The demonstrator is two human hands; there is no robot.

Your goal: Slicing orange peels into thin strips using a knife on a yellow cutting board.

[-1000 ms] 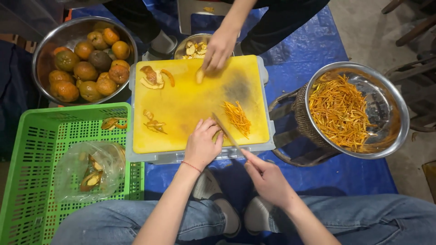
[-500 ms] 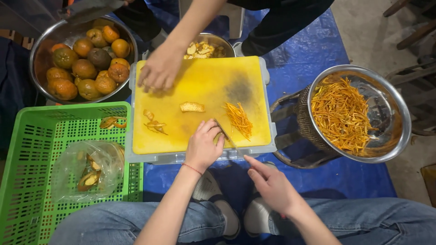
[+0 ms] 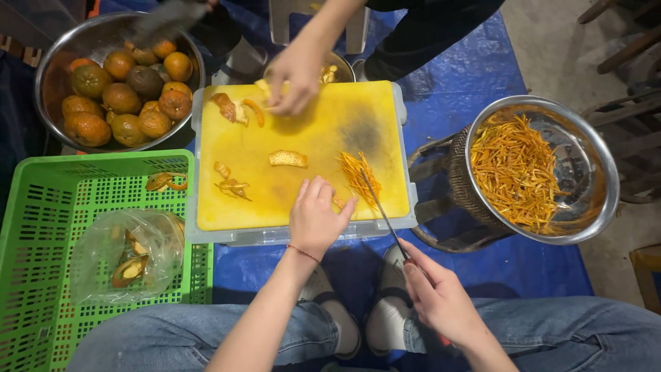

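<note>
Left hand (image 3: 315,219) flat on near edge of yellow board (image 3: 303,193), fingers curled over peel beside shreds (image 3: 358,173). Right hand (image 3: 441,300) grips knife (image 3: 382,210), blade angled across shreds. Keep fingertips tucked, slices thin. Far side: another person's hand (image 3: 296,72) on peel. Right: steel bowl (image 3: 599,207) of fine, stringy strips.

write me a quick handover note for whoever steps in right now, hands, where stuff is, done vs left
Left hand rests flat on the yellow cutting board, beside the pile of cut peel strips.
Right hand holds the knife, tip at that pile.
Done: the steel bowl at right holds a heap of shredded orange peel.
Left: one whole peel piece mid-board, more scraps at left. A co-worker's hand is at the far edge with more peel; a bowl of whole oranges sits far left.
</note>
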